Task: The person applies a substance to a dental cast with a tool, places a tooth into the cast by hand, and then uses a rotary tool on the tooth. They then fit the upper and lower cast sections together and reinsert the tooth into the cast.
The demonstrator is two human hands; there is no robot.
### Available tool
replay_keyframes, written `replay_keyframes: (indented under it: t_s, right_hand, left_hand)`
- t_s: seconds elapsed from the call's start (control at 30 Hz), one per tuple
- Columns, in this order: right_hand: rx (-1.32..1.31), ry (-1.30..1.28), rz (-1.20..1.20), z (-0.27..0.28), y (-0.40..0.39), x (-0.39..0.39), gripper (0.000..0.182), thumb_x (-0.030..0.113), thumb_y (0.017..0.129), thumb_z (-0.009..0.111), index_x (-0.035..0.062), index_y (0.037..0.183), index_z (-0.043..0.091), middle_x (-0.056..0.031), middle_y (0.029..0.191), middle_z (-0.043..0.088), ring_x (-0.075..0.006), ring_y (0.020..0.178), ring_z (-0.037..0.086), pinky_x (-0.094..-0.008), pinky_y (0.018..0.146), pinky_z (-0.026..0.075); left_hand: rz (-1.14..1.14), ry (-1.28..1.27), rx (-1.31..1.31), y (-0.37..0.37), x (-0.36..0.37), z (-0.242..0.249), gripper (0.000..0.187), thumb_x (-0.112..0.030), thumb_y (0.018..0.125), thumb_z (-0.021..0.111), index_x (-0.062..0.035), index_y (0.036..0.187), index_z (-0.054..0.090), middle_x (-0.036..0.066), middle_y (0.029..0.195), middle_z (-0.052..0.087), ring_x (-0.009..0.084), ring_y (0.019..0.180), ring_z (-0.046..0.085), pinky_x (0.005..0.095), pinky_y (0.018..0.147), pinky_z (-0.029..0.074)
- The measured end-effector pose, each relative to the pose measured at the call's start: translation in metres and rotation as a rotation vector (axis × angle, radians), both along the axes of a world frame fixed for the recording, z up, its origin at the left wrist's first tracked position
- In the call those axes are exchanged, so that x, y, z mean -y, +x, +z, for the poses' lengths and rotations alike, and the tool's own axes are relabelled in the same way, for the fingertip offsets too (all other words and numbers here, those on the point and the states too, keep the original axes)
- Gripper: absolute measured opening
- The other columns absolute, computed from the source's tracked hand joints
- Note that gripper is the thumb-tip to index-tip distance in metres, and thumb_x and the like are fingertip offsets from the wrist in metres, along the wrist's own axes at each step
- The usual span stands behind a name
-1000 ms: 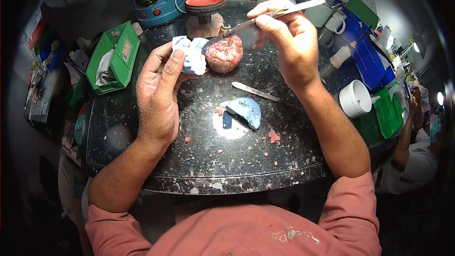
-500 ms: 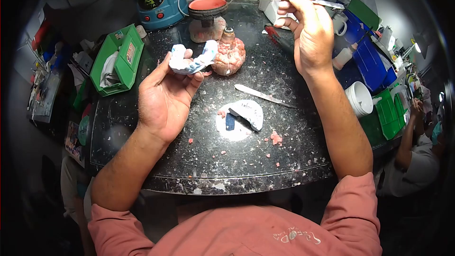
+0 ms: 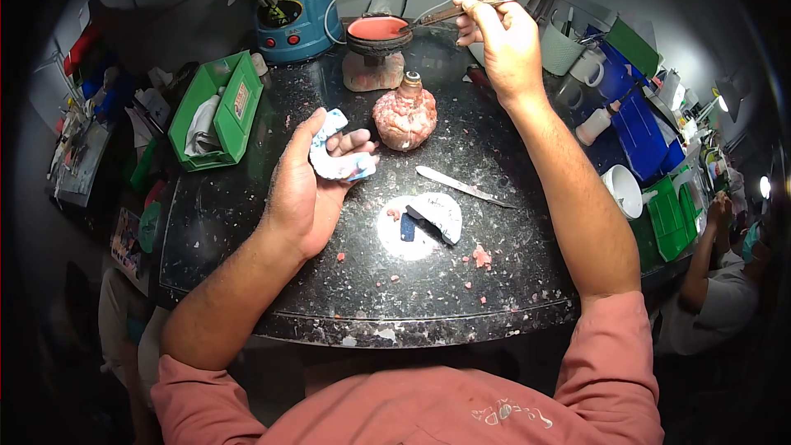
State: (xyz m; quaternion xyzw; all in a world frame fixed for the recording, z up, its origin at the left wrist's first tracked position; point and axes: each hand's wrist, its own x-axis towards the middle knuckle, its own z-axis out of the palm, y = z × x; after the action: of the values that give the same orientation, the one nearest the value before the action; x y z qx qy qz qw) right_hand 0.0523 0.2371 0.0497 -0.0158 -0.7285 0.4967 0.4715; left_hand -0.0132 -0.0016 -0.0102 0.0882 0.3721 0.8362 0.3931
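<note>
My left hand (image 3: 301,202) is closed around a U-shaped white dental cast (image 3: 336,168) with blue patches, tilted over the bench. My right hand (image 3: 507,45) pinches a wax spatula (image 3: 449,14) by its handle. The spatula's far tip reaches into the pink wax (image 3: 375,28) in a dark round dish (image 3: 379,47). Below that dish stands a rounded burner (image 3: 404,119) crusted with pink wax, its metal neck on top. A flat pale blade tool (image 3: 463,186) lies between my hands, behind a white plaster piece with writing (image 3: 441,211).
Pink wax crumbs (image 3: 482,256) lie scattered on the speckled black bench (image 3: 346,297). At the left is a green bin (image 3: 241,119); behind it stands a blue machine (image 3: 298,25). A white cup (image 3: 622,188) and blue bins (image 3: 630,128) line the right. Another person (image 3: 725,280) sits far right.
My right hand has moved left and down, bringing the spatula tip into the wax dish. My left hand has lowered the cast and turned it. The view has shifted slightly.
</note>
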Motion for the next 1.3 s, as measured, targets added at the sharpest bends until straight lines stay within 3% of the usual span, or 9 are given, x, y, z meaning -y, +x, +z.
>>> replay_keyframes:
  t_s: [0.17,0.3,0.47,0.57,0.7,0.8,0.93,1.2,1.3]
  right_hand:
    - [-0.042,-0.328,0.073,-0.012,0.001,-0.002,0.021,0.018,0.091,0.056,-0.0013,0.096,0.061,-0.0069,0.082,0.06,-0.0128,0.073,0.06,-0.0254,0.065,0.053]
    - [-0.02,-0.873,0.209,-0.027,0.014,0.0,0.025,0.021,0.09,0.051,-0.0001,0.1,0.06,-0.0051,0.082,0.058,-0.0154,0.079,0.056,-0.0312,0.075,0.05]
    - [-0.001,-0.794,0.229,-0.037,0.039,0.005,0.025,0.022,0.09,0.052,0.0006,0.1,0.061,-0.0049,0.083,0.059,-0.0136,0.077,0.057,-0.029,0.073,0.049]
    - [-0.031,-0.545,0.175,-0.033,0.047,0.007,0.022,0.019,0.091,0.052,0.0007,0.098,0.061,-0.0053,0.081,0.059,-0.0125,0.077,0.058,-0.028,0.07,0.05]
    - [-0.071,-0.427,0.177,-0.027,0.046,0.008,0.018,0.016,0.091,0.053,0.0003,0.096,0.062,-0.0058,0.083,0.061,-0.0117,0.075,0.06,-0.0253,0.067,0.052]
    - [-0.062,-0.392,0.143,-0.027,0.046,0.008,0.018,0.016,0.091,0.053,0.0005,0.096,0.062,-0.0055,0.082,0.061,-0.0115,0.074,0.06,-0.025,0.066,0.052]
    - [-0.065,-0.408,0.133,-0.029,0.046,0.003,0.019,0.016,0.092,0.053,0.0009,0.096,0.063,-0.0052,0.081,0.061,-0.0113,0.073,0.06,-0.025,0.066,0.052]
    - [-0.054,-0.384,0.134,-0.029,0.046,0.005,0.019,0.017,0.092,0.053,0.0012,0.096,0.064,-0.0049,0.081,0.062,-0.0106,0.073,0.06,-0.0246,0.067,0.052]
    - [-0.049,-0.379,0.137,-0.031,0.046,0.003,0.019,0.017,0.092,0.053,0.0012,0.095,0.064,-0.0049,0.081,0.062,-0.0106,0.073,0.06,-0.0249,0.067,0.052]
  left_hand:
    - [-0.222,0.035,0.085,0.002,0.001,0.002,0.046,-0.038,0.096,0.045,0.0037,0.114,0.041,0.032,0.12,0.05,0.0396,0.109,0.056,0.0489,0.097,0.046]
    - [-0.241,0.059,0.046,0.005,0.003,0.002,0.06,-0.038,0.092,0.041,0.0071,0.131,0.029,0.031,0.129,0.042,0.039,0.11,0.055,0.0479,0.095,0.047]
    - [-0.245,0.087,0.031,0.005,0.005,0.0,0.059,-0.036,0.094,0.04,0.0055,0.135,0.027,0.029,0.128,0.044,0.0366,0.11,0.054,0.0434,0.093,0.047]
    - [-0.28,0.032,-0.014,0.003,0.0,-0.001,0.056,-0.036,0.099,0.036,0.0043,0.136,0.027,0.027,0.126,0.047,0.0343,0.109,0.055,0.0406,0.091,0.047]
    - [-0.37,0.046,0.092,-0.006,0.001,-0.007,0.055,-0.045,0.099,0.036,0.0042,0.12,0.047,0.024,0.103,0.058,0.0238,0.074,0.057,0.0214,0.054,0.048]
    - [-0.49,0.061,0.212,-0.007,0.005,-0.004,0.058,-0.048,0.097,0.037,0.0055,0.117,0.046,0.025,0.102,0.057,0.0273,0.078,0.059,0.024,0.06,0.051]
    - [-0.281,-0.072,0.23,0.015,-0.001,0.012,0.059,-0.047,0.097,0.038,0.0083,0.117,0.043,0.026,0.107,0.054,0.0336,0.089,0.061,0.0303,0.068,0.054]
    - [-0.47,0.066,0.104,0.002,0.005,-0.006,0.049,-0.043,0.096,0.042,-0.0005,0.12,0.045,0.023,0.109,0.054,0.0285,0.091,0.061,0.0302,0.065,0.053]
    - [-0.353,-0.097,-0.289,0.02,0.005,0.002,0.047,-0.017,0.085,0.064,-0.0052,0.123,0.039,0.019,0.108,0.055,0.0236,0.087,0.063,0.0299,0.062,0.053]
